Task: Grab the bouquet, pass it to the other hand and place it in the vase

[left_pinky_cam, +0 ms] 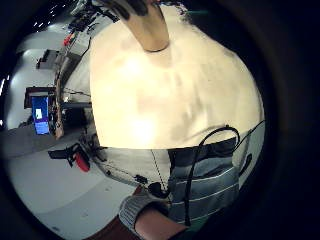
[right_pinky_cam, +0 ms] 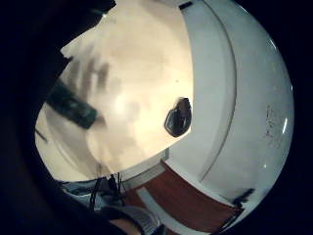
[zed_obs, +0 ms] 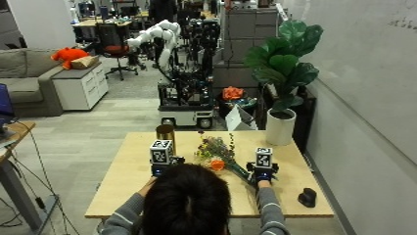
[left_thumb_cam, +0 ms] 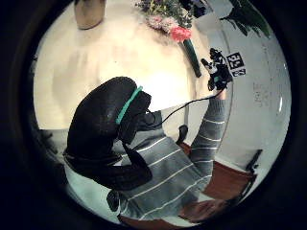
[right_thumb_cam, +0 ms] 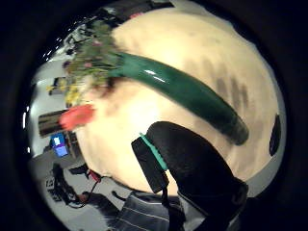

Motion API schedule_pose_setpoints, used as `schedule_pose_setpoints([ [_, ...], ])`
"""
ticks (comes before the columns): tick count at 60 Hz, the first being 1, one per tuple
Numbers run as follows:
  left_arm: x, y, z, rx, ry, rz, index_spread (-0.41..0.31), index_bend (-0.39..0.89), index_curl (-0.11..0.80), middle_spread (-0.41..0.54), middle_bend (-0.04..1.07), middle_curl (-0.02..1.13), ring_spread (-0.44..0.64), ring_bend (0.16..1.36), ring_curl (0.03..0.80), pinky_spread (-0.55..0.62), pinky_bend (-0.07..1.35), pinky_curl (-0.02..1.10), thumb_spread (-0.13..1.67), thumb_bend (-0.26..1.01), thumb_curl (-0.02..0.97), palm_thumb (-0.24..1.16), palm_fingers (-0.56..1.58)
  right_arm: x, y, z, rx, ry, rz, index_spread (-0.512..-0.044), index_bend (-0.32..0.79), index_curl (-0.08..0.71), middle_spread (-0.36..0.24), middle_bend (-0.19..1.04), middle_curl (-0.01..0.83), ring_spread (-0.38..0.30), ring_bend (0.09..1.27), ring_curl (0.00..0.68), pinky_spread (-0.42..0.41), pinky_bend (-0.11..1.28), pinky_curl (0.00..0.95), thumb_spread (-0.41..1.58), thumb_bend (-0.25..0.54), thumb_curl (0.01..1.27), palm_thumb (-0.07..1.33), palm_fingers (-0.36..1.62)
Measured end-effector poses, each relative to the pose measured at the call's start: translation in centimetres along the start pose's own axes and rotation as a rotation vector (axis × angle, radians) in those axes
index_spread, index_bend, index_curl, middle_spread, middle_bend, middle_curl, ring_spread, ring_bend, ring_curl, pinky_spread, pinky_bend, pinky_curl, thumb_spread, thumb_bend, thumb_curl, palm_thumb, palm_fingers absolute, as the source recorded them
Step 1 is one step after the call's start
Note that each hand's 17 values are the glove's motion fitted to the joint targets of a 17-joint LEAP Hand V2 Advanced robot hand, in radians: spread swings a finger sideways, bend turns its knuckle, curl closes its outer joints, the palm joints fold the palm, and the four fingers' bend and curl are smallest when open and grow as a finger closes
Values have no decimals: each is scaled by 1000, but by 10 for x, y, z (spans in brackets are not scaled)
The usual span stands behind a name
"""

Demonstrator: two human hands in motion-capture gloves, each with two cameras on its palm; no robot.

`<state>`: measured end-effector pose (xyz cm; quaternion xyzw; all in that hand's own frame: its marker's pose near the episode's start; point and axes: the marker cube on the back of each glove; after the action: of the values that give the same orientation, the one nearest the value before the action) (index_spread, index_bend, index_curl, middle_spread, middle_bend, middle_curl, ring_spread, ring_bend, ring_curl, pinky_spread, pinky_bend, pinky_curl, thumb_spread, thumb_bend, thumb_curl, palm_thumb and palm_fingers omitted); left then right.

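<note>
From the outside view, nearest is the person's head at six o'clock, both forearms reaching up onto the light wooden worktop (zed_obs: pixel 124 191). The left hand (zed_obs: pixel 161 166) sits at about ten o'clock from the head, over bare wood. I cannot tell how its fingers are set, though nothing appears to be in them; its palm views show only the worktop below.

The right hand (zed_obs: pixel 262 171) is at about two o'clock from the head, just beside the green wrapped stem end of the bouquet (zed_obs: pixel 218 154). The right thumb side palm view shows the green stem (right_thumb_cam: pixel 187 91) lying flat on the wood and passing close under the palm, with finger shadows falling beside it. Whether the fingers are apart or already closing on the stem is not visible, so I cannot tell.

The bouquet lies between the two hands, stem pointing toward four o'clock and flower heads toward eleven, with an orange bloom nearest the person. Farther off, at about eleven o'clock, the brass-coloured vase (zed_obs: pixel 165 133) stands upright and empty near the far edge. A small dark object (zed_obs: pixel 306 197) rests at the near right corner.

My judgement: the task is at its very start. The pickup is not yet done; the handover and placing in the vase remain.
</note>
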<state>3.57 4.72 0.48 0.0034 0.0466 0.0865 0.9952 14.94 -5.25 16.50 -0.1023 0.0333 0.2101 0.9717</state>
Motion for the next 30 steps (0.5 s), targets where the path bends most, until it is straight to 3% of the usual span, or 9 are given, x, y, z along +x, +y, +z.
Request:
schedule_pose_setpoints([
  [3,3,8,-2,-26,-1,-4,58,132,248,295,191,327,313,617,273,335,446,334,1121,-20,274,227,173,2,-15,15,66,-75,7,-379,124,164,-54,259,358,9,507,298,188,531,343,1103,-27,230,264,168],
  [8,-4,-7,9,-24,-9,-11,58,133,250,296,188,329,313,618,274,335,447,335,1121,-20,275,226,172,3,-15,37,-4,-122,-23,-379,125,172,-58,257,359,8,482,295,186,531,346,1078,-22,239,272,161],
  [12,12,20,-11,22,-1,24,58,132,252,297,186,329,317,621,274,336,450,336,1121,-20,276,226,168,3,-16,46,-4,-102,-53,-377,145,185,-59,250,357,7,463,290,186,515,343,1060,-11,253,310,169],
  [17,0,0,7,-29,-5,-17,58,140,255,311,178,325,328,615,274,337,460,342,1122,-20,276,227,149,6,-20,47,34,-118,-39,-376,147,199,-60,237,356,12,432,285,185,506,342,1051,-13,264,345,169],
  [22,11,18,-8,11,0,17,58,143,260,318,179,322,340,608,272,346,466,344,1123,-20,275,228,144,10,-19,51,-15,-113,9,-375,144,208,-61,225,355,13,416,282,185,495,340,1044,-21,269,354,179],
  [25,18,28,-16,31,6,43,58,143,262,321,177,319,346,609,272,348,468,345,1123,-20,275,228,142,10,-23,50,23,-117,21,-376,142,211,-61,216,353,14,411,282,185,491,340,1035,-22,274,359,181],
  [30,-1,0,8,-23,-8,-16,58,144,266,323,180,316,353,607,271,350,471,346,1127,-19,275,229,139,5,-23,53,21,-137,4,-386,171,229,-62,194,349,15,388,278,185,475,337,1033,-20,278,375,200],
])
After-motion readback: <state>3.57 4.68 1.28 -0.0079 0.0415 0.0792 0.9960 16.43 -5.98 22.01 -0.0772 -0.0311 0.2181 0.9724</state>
